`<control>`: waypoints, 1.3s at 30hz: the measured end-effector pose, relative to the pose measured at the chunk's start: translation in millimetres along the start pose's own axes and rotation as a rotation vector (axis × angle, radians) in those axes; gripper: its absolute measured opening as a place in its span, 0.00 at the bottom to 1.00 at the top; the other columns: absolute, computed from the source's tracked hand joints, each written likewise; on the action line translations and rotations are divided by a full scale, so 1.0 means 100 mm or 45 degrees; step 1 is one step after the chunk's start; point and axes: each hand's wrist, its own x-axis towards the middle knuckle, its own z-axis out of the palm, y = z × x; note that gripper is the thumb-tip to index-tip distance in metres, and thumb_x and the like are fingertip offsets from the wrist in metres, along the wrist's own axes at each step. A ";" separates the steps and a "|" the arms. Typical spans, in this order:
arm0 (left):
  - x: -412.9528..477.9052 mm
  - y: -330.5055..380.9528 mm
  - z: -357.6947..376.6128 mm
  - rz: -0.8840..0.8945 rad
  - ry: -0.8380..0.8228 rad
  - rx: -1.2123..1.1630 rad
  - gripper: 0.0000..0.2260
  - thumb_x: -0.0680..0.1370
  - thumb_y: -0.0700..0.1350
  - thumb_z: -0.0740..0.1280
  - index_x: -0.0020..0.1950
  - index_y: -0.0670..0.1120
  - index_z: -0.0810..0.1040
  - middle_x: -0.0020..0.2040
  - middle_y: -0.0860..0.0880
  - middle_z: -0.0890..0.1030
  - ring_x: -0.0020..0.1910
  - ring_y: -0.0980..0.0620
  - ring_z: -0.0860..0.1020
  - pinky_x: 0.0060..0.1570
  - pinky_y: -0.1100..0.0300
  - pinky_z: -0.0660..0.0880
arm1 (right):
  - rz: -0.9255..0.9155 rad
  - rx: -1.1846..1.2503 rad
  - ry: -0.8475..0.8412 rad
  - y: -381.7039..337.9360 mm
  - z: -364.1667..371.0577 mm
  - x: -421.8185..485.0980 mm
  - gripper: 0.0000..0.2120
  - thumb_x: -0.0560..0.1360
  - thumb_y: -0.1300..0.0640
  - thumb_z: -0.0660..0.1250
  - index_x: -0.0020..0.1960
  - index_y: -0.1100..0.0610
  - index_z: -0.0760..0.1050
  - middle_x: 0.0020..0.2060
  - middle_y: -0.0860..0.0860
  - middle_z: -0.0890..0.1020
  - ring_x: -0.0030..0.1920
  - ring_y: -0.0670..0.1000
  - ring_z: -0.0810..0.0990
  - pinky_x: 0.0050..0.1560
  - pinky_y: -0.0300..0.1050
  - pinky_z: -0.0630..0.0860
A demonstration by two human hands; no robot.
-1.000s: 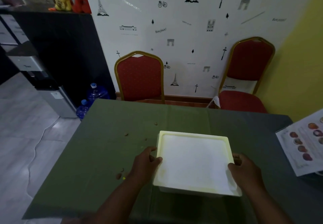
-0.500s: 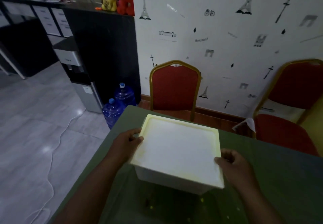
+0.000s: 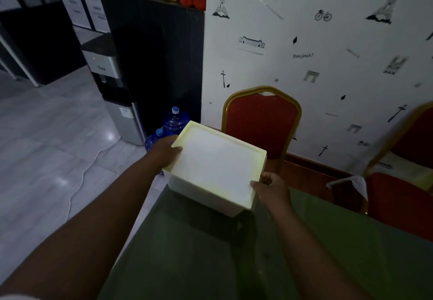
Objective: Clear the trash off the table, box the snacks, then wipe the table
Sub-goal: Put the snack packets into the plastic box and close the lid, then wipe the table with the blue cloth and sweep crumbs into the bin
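Above the table's [image 3: 304, 252] far-left corner, the lidded white box [image 3: 215, 168] is held in 2 hands: the left hand [image 3: 165, 153] and the right hand [image 3: 271, 188] grip opposite rims. It is best kept level, with even pressure from both sides, while it clears the table.

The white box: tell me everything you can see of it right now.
The white box is rectangular, seemingly plastic, with plain walls and a closed lid whose raised rim looks yellowish. It is roughly level at the corner of the green table; whether it rests there is unclear. The left hand grips its left edge, the right hand its right edge. Contents are hidden.
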 end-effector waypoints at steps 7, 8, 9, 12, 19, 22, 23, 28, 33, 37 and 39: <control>0.29 -0.12 0.03 -0.010 -0.050 -0.013 0.25 0.80 0.50 0.62 0.77 0.49 0.60 0.75 0.42 0.64 0.71 0.40 0.66 0.70 0.46 0.64 | -0.029 -0.044 0.015 0.00 0.15 0.15 0.22 0.73 0.54 0.73 0.65 0.55 0.73 0.62 0.53 0.78 0.59 0.54 0.77 0.52 0.45 0.72; 0.30 -0.14 0.04 -0.010 -0.051 -0.012 0.26 0.80 0.50 0.63 0.77 0.49 0.60 0.76 0.42 0.64 0.71 0.40 0.66 0.70 0.46 0.64 | -0.033 -0.036 0.009 0.01 0.15 0.14 0.23 0.73 0.54 0.72 0.65 0.55 0.73 0.62 0.53 0.78 0.59 0.54 0.77 0.51 0.44 0.71; 0.31 -0.16 0.05 -0.011 -0.047 -0.007 0.27 0.80 0.50 0.63 0.77 0.49 0.60 0.76 0.42 0.63 0.72 0.40 0.66 0.70 0.46 0.64 | -0.042 -0.028 0.001 0.02 0.15 0.13 0.23 0.73 0.54 0.72 0.66 0.55 0.72 0.62 0.53 0.78 0.59 0.53 0.77 0.51 0.43 0.71; 0.28 -0.17 0.06 -0.014 -0.014 0.058 0.29 0.79 0.53 0.64 0.77 0.48 0.59 0.76 0.42 0.63 0.72 0.40 0.65 0.69 0.46 0.65 | -0.087 -0.023 -0.041 0.03 0.11 0.06 0.25 0.74 0.52 0.70 0.69 0.55 0.70 0.65 0.52 0.76 0.62 0.53 0.75 0.52 0.42 0.70; -0.36 0.23 0.29 0.223 0.322 0.197 0.32 0.77 0.57 0.65 0.77 0.47 0.60 0.74 0.43 0.67 0.72 0.41 0.66 0.69 0.45 0.65 | -0.196 0.114 0.070 0.29 -0.62 -0.30 0.23 0.75 0.53 0.70 0.69 0.53 0.72 0.60 0.50 0.78 0.54 0.46 0.75 0.51 0.39 0.69; -0.87 0.68 0.71 0.427 0.308 0.166 0.30 0.77 0.57 0.66 0.75 0.49 0.63 0.73 0.46 0.70 0.70 0.45 0.69 0.68 0.49 0.66 | -0.178 0.124 0.196 0.65 -1.27 -0.50 0.21 0.74 0.53 0.70 0.66 0.52 0.74 0.55 0.48 0.80 0.54 0.48 0.78 0.52 0.42 0.73; -1.07 0.84 0.87 0.489 0.262 0.166 0.29 0.77 0.56 0.66 0.75 0.48 0.64 0.72 0.47 0.71 0.70 0.46 0.69 0.67 0.51 0.65 | -0.159 0.132 0.253 0.80 -1.51 -0.58 0.20 0.74 0.53 0.71 0.64 0.53 0.75 0.54 0.48 0.81 0.54 0.48 0.79 0.54 0.42 0.73; -2.07 1.57 2.07 0.756 -0.126 0.056 0.27 0.75 0.51 0.70 0.73 0.46 0.68 0.67 0.48 0.75 0.66 0.53 0.72 0.64 0.58 0.68 | 0.005 0.225 0.551 1.72 -2.86 -1.22 0.15 0.74 0.58 0.71 0.60 0.56 0.78 0.50 0.49 0.82 0.51 0.48 0.81 0.57 0.45 0.75; -3.36 2.11 3.83 0.805 -0.665 0.087 0.23 0.75 0.48 0.71 0.69 0.47 0.73 0.62 0.45 0.79 0.57 0.55 0.76 0.59 0.58 0.71 | 0.314 0.285 0.965 3.03 -4.24 -2.38 0.14 0.74 0.58 0.71 0.59 0.58 0.79 0.48 0.50 0.82 0.49 0.48 0.80 0.50 0.35 0.70; -4.33 2.22 4.98 0.879 -0.991 0.228 0.21 0.75 0.46 0.71 0.67 0.46 0.74 0.59 0.44 0.80 0.56 0.51 0.77 0.61 0.53 0.73 | 0.560 0.364 1.208 3.98 -4.86 -3.25 0.13 0.75 0.58 0.69 0.59 0.57 0.78 0.48 0.49 0.81 0.47 0.45 0.77 0.46 0.32 0.68; -4.90 2.24 5.55 0.919 -1.168 0.298 0.21 0.75 0.47 0.72 0.66 0.46 0.75 0.58 0.45 0.80 0.55 0.51 0.78 0.60 0.54 0.73 | 0.691 0.390 1.317 4.49 -5.06 -3.72 0.13 0.75 0.57 0.69 0.59 0.56 0.77 0.47 0.47 0.79 0.46 0.43 0.77 0.45 0.30 0.68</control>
